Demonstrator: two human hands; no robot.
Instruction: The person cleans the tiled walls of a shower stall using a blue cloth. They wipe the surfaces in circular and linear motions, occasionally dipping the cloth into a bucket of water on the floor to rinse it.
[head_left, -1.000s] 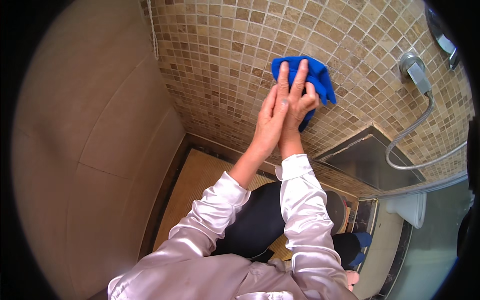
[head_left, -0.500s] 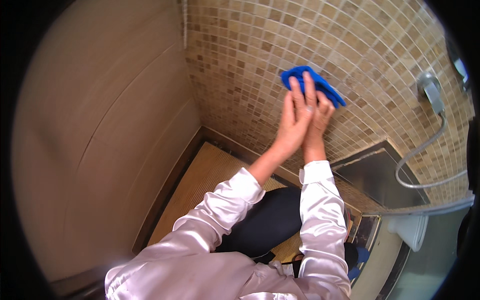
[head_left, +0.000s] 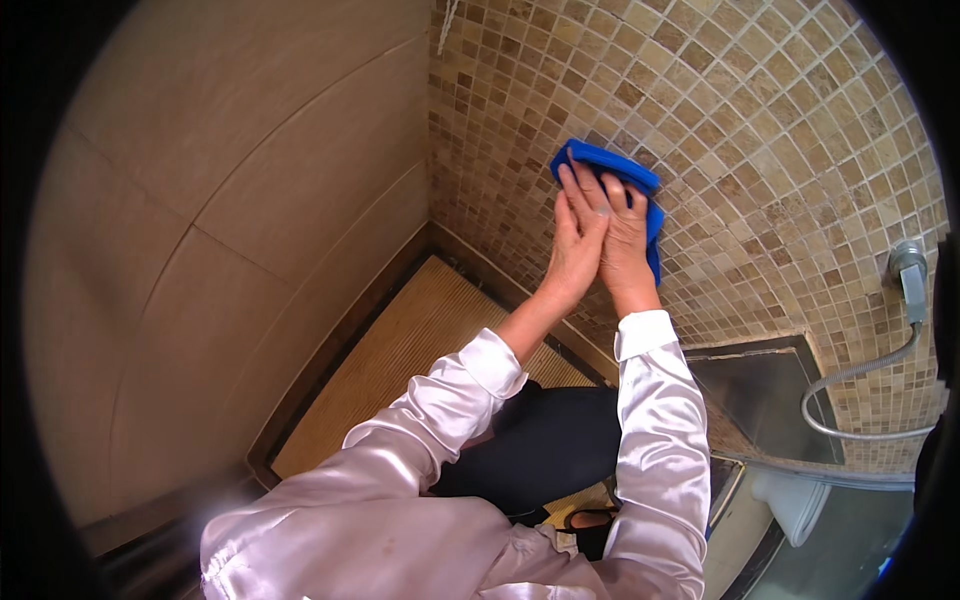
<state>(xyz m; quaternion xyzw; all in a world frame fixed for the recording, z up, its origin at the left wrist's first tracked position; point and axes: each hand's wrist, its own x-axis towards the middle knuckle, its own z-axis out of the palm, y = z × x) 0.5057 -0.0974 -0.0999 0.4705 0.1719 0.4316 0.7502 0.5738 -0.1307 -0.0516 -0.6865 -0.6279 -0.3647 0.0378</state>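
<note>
A folded blue cloth (head_left: 608, 160) lies against the brown-and-beige mosaic wall (head_left: 730, 200), one edge hanging down beside my right wrist. My right hand (head_left: 626, 250) grips it and pushes it onto the tiles, its fingers bent and partly covered by the folds. My left hand (head_left: 572, 262) overlaps the right from the left side. Its fingers are stretched out and lie on the cloth, pressing, the longest tip tucked at the upper fold. Both palms face the wall and are hidden.
A plain large-tiled wall (head_left: 250, 200) rises at the left. Below is a ribbed tan floor mat (head_left: 380, 360). A dark recessed panel (head_left: 765, 395) is set low in the mosaic wall. On the right are a shower-hose fitting (head_left: 910, 275), its metal hose (head_left: 840, 376) and a white toilet (head_left: 795, 505).
My hands and the cloth have shifted slightly left on the wall. The cloth has turned, with a flap now hanging beside my right wrist. The view has swung too.
</note>
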